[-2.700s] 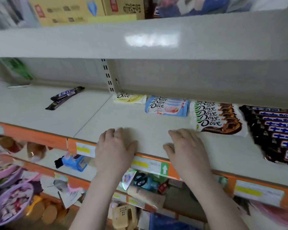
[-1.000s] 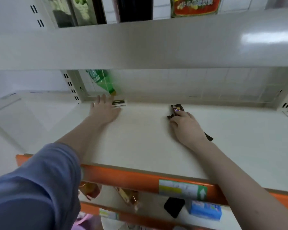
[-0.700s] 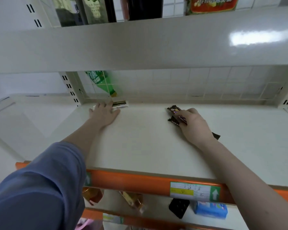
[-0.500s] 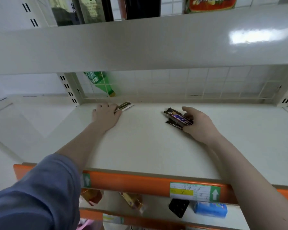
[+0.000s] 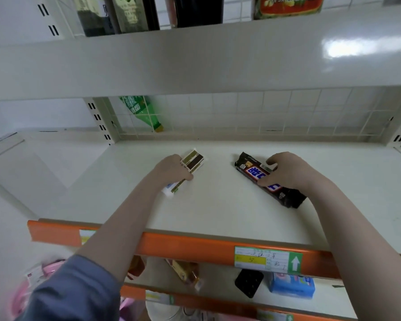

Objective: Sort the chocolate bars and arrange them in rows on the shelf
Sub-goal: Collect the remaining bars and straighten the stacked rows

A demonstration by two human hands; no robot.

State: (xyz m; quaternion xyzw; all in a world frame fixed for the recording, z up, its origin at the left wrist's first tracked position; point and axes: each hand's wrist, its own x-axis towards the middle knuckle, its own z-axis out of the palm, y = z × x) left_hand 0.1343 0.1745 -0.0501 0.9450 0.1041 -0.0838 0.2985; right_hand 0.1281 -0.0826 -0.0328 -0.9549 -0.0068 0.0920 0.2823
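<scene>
A: Left hand (image 5: 171, 169) has its fingers curled round a white-and-green wrapped bar (image 5: 187, 169), pinching it near the middle. Right hand (image 5: 285, 172) grips the dark-wrapped chocolate bars (image 5: 264, 178), thumb over the front, fingers behind.

B: Bars, plural?

A: A second dark wrapper edge shows under the top one, so probably two, though I cannot tell for sure. Both loads sit low over the white shelf (image 5: 218, 205), well apart, each angled away from the orange front rail (image 5: 195, 245).

B: Only the head view, then. Anything else there?

A: A green bottle (image 5: 141, 112) behind the wire back grille (image 5: 252, 112), and a price label (image 5: 267, 259) on the rail. No sorted rows are visible here.

B: So how would you carry this step?

A: My judgement: keep the two kinds in separate hands, as they are. Hold the dark pair flat so the lower one cannot slide out. On reaching the matching row, turn each bar parallel to its neighbours, printed face up, and butt it against the last one before letting go.
</scene>
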